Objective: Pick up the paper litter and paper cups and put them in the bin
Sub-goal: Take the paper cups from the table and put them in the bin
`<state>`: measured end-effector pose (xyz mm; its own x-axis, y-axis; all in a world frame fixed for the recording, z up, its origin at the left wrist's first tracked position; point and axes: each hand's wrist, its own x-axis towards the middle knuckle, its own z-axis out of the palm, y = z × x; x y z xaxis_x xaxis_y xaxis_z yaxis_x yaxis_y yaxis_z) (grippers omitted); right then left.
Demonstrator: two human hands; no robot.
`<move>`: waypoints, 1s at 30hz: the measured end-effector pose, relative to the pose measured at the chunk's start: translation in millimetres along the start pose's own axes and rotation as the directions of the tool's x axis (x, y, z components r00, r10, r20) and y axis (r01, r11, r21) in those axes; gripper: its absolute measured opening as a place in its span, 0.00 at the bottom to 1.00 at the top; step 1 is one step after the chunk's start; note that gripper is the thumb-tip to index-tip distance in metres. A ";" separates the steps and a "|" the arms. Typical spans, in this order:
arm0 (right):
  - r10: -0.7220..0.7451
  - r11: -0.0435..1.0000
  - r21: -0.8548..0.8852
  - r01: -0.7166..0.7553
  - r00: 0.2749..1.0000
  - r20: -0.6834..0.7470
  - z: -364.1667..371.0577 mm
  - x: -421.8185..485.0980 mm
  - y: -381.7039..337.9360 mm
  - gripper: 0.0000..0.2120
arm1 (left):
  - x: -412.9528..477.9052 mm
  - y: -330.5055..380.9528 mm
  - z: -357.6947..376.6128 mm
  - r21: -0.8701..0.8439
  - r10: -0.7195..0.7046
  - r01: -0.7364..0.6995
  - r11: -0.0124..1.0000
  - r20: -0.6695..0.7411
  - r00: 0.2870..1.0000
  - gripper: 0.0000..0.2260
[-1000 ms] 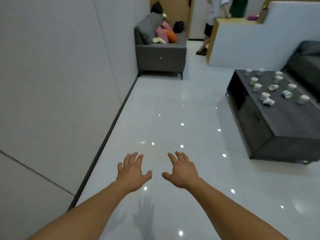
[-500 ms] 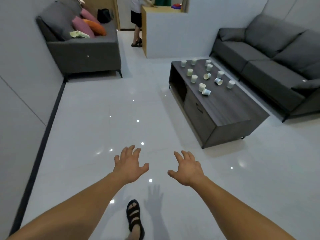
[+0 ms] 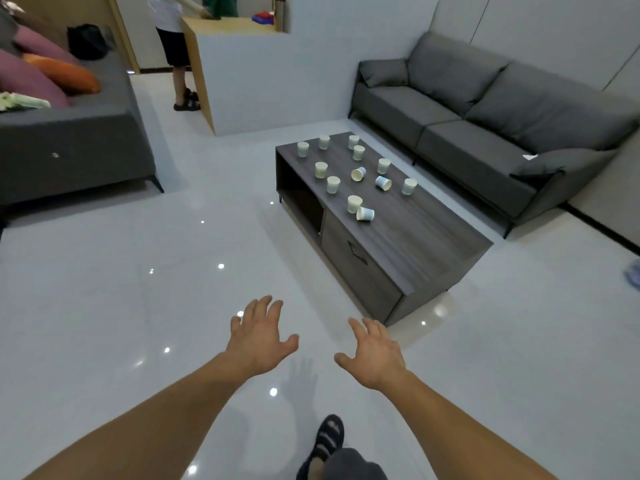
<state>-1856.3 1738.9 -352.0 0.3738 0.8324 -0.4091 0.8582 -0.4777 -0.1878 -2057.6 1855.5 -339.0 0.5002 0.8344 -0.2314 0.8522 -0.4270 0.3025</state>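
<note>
Fingers (image 3: 264, 308) on both sides are spread and slack — left hand (image 3: 259, 344) and right hand (image 3: 375, 358) hang palm-down over the floor (image 3: 104, 306), holding nothing. None of the job looks done: the cups (image 3: 354, 204) all sit on the table (image 3: 433, 244) ahead and to my right, well apart from my hands, most upright, three tipped over. Every one is left to collect. No bin shows anywhere, so I can't say where they go. A white scrap (image 3: 530, 156) on the sofa (image 3: 485, 133) arm may be litter — too small to tell. A bluish thing (image 3: 633, 275) is cut off at the right edge. Whether any cup holds liquid I can't see.
</note>
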 end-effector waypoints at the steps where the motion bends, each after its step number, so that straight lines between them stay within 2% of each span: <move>1: 0.012 1.000 0.006 -0.012 1.000 0.005 -6.2 20.5 4.3 0.41 | 23.1 1.9 -4.0 0.007 0.017 -0.017 1.000 0.005 1.000 0.36; 6: 0.021 0.999 0.036 -0.021 1.000 0.011 -51.3 137.2 27.0 0.41 | 145.5 16.0 -29.6 0.011 0.018 -0.018 1.000 -0.021 1.000 0.35; 11: 0.011 0.999 0.035 -0.011 1.000 0.016 -104.6 234.4 40.3 0.41 | 244.2 26.7 -57.5 0.060 0.006 -0.007 0.998 0.003 1.000 0.36; 14: 0.030 0.999 0.033 -0.030 0.999 0.018 -133.0 285.2 51.9 0.41 | 298.8 36.3 -64.9 0.030 0.024 -0.024 0.999 0.020 1.000 0.36; 22: 0.163 0.984 0.073 -0.166 0.986 0.046 -160.7 410.8 65.0 0.39 | 464.5 40.0 -70.4 0.035 0.188 -0.194 0.980 0.123 0.974 0.37; 30: 0.316 0.940 0.101 -0.325 0.944 0.095 -172.5 488.7 69.2 0.39 | 608.2 55.4 -84.5 0.014 0.317 -0.327 0.945 0.209 0.925 0.37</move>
<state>-1553.5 2161.1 -410.8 0.5906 0.6084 -0.5301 0.6504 -0.7478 -0.1337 -1719.1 2368.8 -384.8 0.7647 0.5642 -0.3112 0.6442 -0.6809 0.3485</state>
